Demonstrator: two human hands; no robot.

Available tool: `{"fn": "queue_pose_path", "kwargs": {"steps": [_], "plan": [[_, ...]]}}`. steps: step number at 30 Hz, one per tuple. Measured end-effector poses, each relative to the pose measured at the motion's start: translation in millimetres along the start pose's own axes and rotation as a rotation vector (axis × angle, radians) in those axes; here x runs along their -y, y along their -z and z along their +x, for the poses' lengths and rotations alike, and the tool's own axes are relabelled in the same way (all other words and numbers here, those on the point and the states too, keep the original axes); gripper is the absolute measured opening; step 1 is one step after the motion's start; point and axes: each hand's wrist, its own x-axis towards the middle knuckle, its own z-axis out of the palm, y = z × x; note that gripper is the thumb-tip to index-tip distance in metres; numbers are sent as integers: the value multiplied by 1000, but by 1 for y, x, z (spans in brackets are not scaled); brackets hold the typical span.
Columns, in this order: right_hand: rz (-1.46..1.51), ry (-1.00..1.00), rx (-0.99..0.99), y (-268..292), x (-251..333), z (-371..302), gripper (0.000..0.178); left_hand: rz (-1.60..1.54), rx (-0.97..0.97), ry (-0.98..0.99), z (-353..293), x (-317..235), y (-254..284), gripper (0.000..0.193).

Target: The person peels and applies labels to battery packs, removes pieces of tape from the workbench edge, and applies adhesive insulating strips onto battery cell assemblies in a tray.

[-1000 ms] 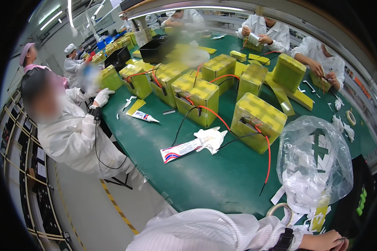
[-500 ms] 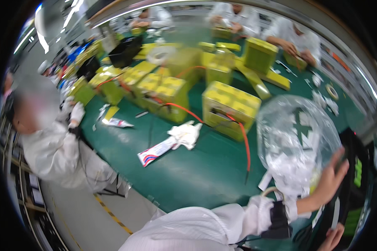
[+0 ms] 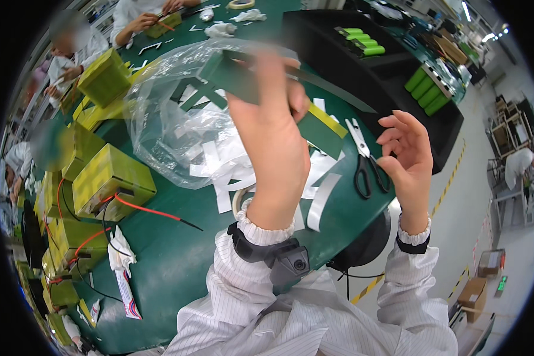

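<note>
My left hand (image 3: 273,124) is raised over the clear plastic bag (image 3: 151,127), its fingers curled and blurred. It grips dark green sheet (image 3: 234,77), which sticks out to the left of the fingers. On the other side of the hand is a green piece with a yellow edge (image 3: 323,133); whether it is the same sheet I cannot tell. My right hand (image 3: 408,157) hovers at the table's right edge, fingers loosely bent and apart, holding nothing. Black-handled scissors (image 3: 362,157) lie beside it with blades parted. White strips (image 3: 219,169) lie around and under the left hand.
A black tray (image 3: 338,65) with green cylindrical cells (image 3: 365,43) stands at the far right. Yellow-wrapped blocks (image 3: 113,181) with red and black wires fill the left, near a white tube (image 3: 127,293). A round black stool seat (image 3: 371,237) is below the table edge. Co-workers sit at far left.
The view has swung to the right. My left hand has gone from beside the black tray to above the bag and now holds green sheet. My right hand has come fully into view.
</note>
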Motion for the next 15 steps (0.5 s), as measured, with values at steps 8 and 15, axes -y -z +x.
{"fn": "queue_pose_path", "kwargs": {"steps": [8, 15], "plan": [[41, -1, -138, 38, 18, -8, 24, 164, 164, 311, -34, 22, -22, 14], [123, -338, -256, 105, 10, -16, 22, 72, 283, 320, -36, 85, -82, 17]]}}
